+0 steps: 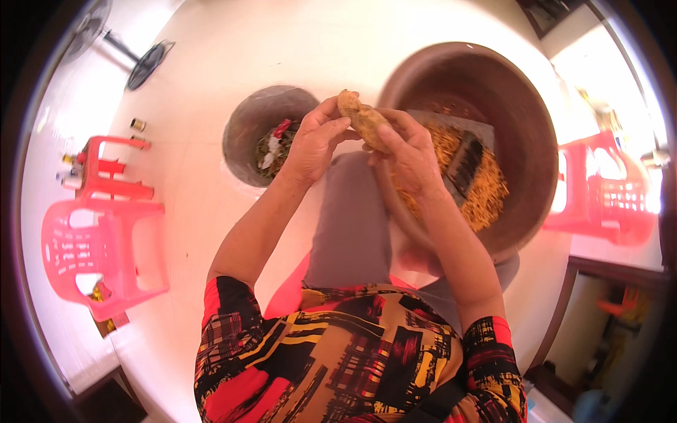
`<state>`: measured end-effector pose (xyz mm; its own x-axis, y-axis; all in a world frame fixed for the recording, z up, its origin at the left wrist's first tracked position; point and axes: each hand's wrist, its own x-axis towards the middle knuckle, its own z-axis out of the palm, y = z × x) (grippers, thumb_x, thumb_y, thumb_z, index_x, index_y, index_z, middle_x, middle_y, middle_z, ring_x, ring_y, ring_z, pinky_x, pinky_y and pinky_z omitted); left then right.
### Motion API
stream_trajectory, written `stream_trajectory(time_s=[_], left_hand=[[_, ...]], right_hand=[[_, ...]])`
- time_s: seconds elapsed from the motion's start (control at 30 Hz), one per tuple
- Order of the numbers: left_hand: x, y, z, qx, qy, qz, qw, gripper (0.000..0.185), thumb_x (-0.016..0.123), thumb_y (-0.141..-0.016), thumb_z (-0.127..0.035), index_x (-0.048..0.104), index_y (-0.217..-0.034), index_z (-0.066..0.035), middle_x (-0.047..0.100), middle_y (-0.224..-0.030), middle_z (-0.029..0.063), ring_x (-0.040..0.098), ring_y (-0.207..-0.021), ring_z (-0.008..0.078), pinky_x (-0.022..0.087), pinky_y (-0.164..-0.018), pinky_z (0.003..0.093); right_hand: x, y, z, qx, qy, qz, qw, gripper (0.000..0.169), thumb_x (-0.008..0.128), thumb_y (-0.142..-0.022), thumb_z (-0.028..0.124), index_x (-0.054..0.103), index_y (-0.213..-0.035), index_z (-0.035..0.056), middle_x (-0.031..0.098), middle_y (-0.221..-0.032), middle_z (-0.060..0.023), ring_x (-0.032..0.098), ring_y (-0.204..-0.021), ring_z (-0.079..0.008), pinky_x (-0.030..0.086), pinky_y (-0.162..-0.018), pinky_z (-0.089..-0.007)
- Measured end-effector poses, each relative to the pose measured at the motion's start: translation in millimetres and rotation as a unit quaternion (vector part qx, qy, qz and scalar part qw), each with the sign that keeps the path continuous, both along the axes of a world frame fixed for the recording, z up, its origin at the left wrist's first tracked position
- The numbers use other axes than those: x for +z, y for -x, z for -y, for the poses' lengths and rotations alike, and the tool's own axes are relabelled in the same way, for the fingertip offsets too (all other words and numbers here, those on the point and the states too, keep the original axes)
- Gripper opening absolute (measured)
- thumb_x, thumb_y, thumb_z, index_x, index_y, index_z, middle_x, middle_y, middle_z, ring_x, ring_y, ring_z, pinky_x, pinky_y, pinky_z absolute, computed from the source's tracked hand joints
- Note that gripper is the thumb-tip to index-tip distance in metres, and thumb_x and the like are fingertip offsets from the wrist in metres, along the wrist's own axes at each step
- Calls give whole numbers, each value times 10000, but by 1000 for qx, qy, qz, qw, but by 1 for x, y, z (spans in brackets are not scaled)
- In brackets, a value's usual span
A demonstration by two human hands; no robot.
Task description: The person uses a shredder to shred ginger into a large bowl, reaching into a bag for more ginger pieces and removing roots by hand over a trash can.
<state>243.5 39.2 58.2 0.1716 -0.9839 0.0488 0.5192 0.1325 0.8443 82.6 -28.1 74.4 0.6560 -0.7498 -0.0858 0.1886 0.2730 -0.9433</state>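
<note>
An elongated, knobbly tan tuber (pixel 365 120) is held above my lap between both hands. My left hand (pixel 317 140) has its fingertips on the tuber's upper, narrower end. Around the lower, thicker end my right hand (pixel 407 148) is closed, thumb on top. Below and right of that hand stands a large brown basin (pixel 523 137) with orange shreds (pixel 484 206) inside. A dark grater-like tool (pixel 465 164) on a grey board (pixel 478 126) lies among the shreds.
A grey bin (pixel 240 127) with leafy scraps and red and white bits stands left of my hands. Red plastic chairs stand at the left (pixel 121 254) and right (pixel 603 185), a red stool (pixel 98 164) at the left. A black fan (pixel 145 66) is at the upper left.
</note>
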Motion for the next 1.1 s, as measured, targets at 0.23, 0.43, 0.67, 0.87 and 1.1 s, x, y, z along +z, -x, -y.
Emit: stream_trajectory(time_s=[0.23, 0.43, 0.67, 0.87, 1.1], left_hand=[[-47, -71, -42, 136, 16, -56, 989, 309, 474, -893, -124, 534, -1169, 1, 600, -1050, 76, 575, -950, 157, 479, -806, 326], [-96, -102, -56, 226, -11, -125, 966, 302, 495, -892, -180, 550, -1114, 18, 598, -1048, 87, 570, -936, 171, 467, -810, 324], [-134, -108, -48, 304, -76, -184, 932, 356, 427, -960, -285, 564, -1060, 28, 592, -1037, 111, 566, -935, 192, 466, -839, 347], [-141, -101, -48, 277, -43, -271, 921, 542, 268, -996, -431, 511, -1146, 30, 581, -1065, 143, 556, -992, 256, 449, -902, 396], [-123, -95, -49, 235, 14, -328, 915, 571, 205, -992, -464, 479, -1176, 2, 571, -1070, 144, 545, -1009, 276, 440, -918, 403]], right_hand=[[-24, -97, -25, 84, -53, -29, 995, 361, 569, -912, 158, 506, -1190, -62, 608, -1030, -141, 611, -791, -169, 527, -634, -272], [-58, -145, -41, 111, -51, -78, 990, 388, 613, -882, 173, 517, -1179, -58, 606, -996, -122, 609, -780, -149, 528, -613, -263], [-94, -166, -52, 93, 32, -116, 988, 388, 667, -830, 148, 544, -1138, -53, 609, -968, -89, 599, -803, -132, 520, -588, -244], [-115, -165, -50, 31, 217, -188, 957, 484, 759, -684, 75, 528, -1096, -30, 585, -1055, -159, 596, -920, -257, 491, -793, -341], [-101, -161, -52, 5, 358, -224, 906, 524, 782, -623, 83, 528, -1072, -10, 521, -1053, -177, 531, -991, -340, 445, -862, -382]])
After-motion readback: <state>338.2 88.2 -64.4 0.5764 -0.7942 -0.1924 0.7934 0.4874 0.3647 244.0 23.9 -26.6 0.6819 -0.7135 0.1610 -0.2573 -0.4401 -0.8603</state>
